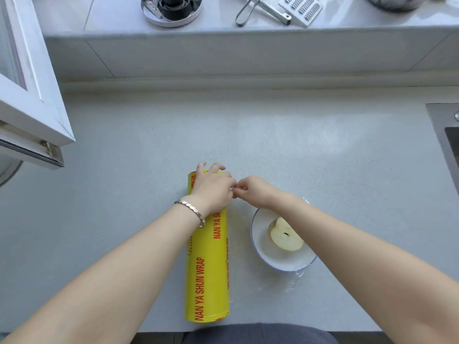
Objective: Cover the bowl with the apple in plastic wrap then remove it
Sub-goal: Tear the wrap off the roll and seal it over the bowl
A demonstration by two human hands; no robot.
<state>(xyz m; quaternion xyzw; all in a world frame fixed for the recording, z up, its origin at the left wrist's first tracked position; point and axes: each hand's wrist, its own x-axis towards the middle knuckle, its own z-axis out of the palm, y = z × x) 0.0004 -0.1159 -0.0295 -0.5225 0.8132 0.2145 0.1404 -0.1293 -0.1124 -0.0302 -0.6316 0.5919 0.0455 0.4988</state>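
Your roll of plastic wrap (207,269) lies flat on the counter, long axis running away from you, its yellow skin printed in red with "NAN YA SHUN WRAP". Just to its right sits the bowl (263,254), white with a thin blue rim, and in it half an apple (285,235) lies cut side up (pale flesh, dark core showing). A clear film (296,278) wrinkles on the counter beside the bowl's near right edge; you can't tell whether it spans the bowl.

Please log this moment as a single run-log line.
left hand: resting on wrap roll | right hand: pinching at film edge by roll | bowl: holds cut apple | stage: pulling film
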